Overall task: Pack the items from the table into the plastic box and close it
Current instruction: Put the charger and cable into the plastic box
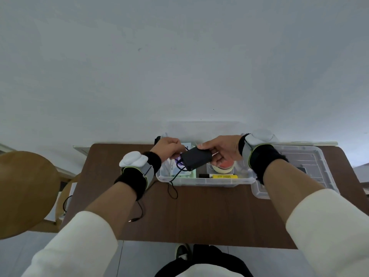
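Observation:
A clear plastic box [201,181] stands open at the far side of the brown table [209,214]. Above it my right hand [221,150] grips a black power adapter [196,158], held tilted. My left hand [168,145] pinches the adapter's black cable [173,191] close to the adapter. The cable hangs over the box's front wall and trails across the table to its plug [132,220]. Inside the box lie a tape roll [222,168], a yellow marker [224,176] and flat packets [178,171].
The box's clear lid [311,162] lies flat to the right of the box, partly under my right forearm. A round wooden chair [24,192] stands left of the table. A white wall rises just behind the table.

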Motion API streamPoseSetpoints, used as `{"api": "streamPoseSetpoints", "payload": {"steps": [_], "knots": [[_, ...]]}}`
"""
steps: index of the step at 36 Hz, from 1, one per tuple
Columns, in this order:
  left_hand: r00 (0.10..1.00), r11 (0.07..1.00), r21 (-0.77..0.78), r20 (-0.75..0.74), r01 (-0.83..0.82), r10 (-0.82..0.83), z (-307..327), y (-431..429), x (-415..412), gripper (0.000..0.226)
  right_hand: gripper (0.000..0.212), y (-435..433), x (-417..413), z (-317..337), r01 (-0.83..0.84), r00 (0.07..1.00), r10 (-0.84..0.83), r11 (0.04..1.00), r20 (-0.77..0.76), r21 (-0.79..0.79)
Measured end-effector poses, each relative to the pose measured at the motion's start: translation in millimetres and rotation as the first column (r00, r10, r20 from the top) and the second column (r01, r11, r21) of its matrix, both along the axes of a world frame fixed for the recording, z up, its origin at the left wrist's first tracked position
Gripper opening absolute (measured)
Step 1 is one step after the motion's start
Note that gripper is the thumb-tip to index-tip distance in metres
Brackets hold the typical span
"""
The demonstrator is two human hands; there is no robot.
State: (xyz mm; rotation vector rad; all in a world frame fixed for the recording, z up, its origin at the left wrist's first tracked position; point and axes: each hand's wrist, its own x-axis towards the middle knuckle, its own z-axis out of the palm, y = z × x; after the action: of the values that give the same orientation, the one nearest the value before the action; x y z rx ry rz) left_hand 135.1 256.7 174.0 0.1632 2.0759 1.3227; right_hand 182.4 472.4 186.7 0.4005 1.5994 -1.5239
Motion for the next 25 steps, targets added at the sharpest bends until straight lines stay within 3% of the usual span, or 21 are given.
{"api": "streamPoseSetpoints", "payload": {"steps": [4,8,14,20,25], "knots": [[0.999,0.999,-0.03,-0.036,-0.028,0.027,8.6,11.9,-4.8,0.036,0.034,1.5,-2.3,-4.9,0.024,0.999,-0.022,0.998,-0.038,0.054],[0.997,0.999,-0.01,-0.063,-0.043,0.042,18.1,21.6,-2.8,0.02,0.03,-0.9,-4.8,-9.4,0.08,0.992,-0.068,0.99,-0.106,0.114],[1.0,1.0,0.029,-0.029,-0.004,0.005,22.3,30.8,4.6,0.021,0.036,0.1,-8.8,-17.8,0.252,0.941,-0.193,0.947,-0.276,0.197],[0.994,0.997,0.08,0.109,-0.015,0.006,20.2,33.2,10.8,0.028,0.034,-0.7,-15.2,-22.0,0.409,0.859,-0.306,0.892,-0.41,0.192],[0.973,0.994,0.101,0.221,0.047,-0.069,19.3,31.6,14.0,0.036,0.033,-8.2,-21.6,-17.2,0.57,0.766,-0.495,0.818,-0.41,0.079]]}}
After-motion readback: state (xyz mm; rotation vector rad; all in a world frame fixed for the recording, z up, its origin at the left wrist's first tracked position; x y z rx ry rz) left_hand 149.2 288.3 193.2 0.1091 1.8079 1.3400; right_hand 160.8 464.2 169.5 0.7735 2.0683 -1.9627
